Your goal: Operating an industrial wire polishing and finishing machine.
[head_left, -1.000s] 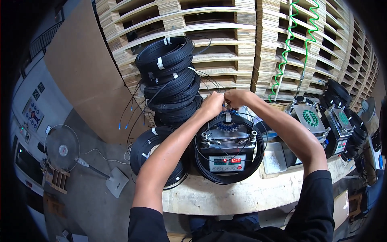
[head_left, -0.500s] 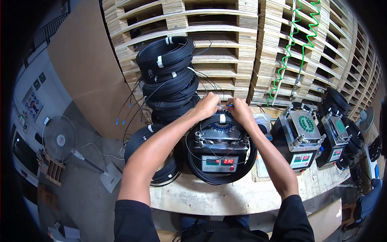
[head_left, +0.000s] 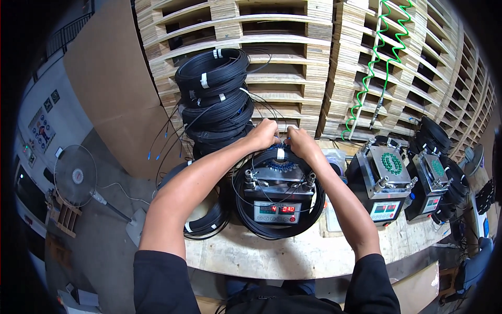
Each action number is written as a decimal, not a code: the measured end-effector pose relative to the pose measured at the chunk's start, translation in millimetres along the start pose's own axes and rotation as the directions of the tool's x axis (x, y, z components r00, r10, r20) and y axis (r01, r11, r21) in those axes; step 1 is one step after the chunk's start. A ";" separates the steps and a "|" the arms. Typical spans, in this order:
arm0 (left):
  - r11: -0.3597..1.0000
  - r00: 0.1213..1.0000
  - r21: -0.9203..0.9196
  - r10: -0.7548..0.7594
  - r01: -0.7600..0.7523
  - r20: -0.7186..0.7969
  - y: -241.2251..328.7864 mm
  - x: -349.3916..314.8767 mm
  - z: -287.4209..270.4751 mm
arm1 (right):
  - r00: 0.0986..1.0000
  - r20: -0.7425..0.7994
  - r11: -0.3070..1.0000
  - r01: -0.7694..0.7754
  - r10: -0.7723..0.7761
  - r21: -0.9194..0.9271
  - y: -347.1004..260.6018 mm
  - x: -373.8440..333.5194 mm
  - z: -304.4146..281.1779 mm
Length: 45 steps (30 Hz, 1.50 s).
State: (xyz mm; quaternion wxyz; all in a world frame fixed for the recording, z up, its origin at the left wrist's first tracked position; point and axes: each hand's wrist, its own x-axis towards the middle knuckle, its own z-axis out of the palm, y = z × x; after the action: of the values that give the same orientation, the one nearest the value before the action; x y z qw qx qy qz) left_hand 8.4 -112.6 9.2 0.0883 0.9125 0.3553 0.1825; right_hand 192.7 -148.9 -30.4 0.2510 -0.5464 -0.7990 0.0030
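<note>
Indoors, plywood bench [head_left: 251, 259] before stacked pallets [head_left: 319, 31], floor fan [head_left: 77, 176]; left hand [head_left: 264, 134], right hand [head_left: 303, 142]: grip unclear.

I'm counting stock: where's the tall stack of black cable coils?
The stack stands left of centre in the head view, in front of the wooden pallets, left of the left hand.

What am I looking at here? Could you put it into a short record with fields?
Left hand: at the far top of the black cable coil; grip hidden
Right hand: close beside it; grip unclear
Coil: white-banded, circling a machine's lit panel
Left of coil: stacked black coils
Right: two similar machines
Behind: wooden pallets
Far left: a fan
</note>
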 end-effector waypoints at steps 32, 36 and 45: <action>0.976 0.898 0.188 0.020 -0.113 0.440 1.1 40.8 -6.8 | 0.991 0.060 0.992 0.121 -0.119 -0.035 -7.1 6.1 -6.8; 0.952 0.907 0.147 0.198 -0.268 0.373 5.9 32.4 -19.5 | 0.990 0.049 0.991 0.133 -0.132 -0.024 -6.2 1.3 -5.5; 0.897 0.973 -0.389 -0.152 0.210 0.176 10.1 -19.9 -35.5 | 0.993 -0.108 0.912 -0.002 0.051 0.411 1.0 -13.8 -22.1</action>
State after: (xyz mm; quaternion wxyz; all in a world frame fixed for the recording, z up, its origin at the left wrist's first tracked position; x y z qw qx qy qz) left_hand -13.0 -132.4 39.3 0.3166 0.8480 0.3861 0.1780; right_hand 206.3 -166.5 -16.8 0.4061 -0.4917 -0.7571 0.1418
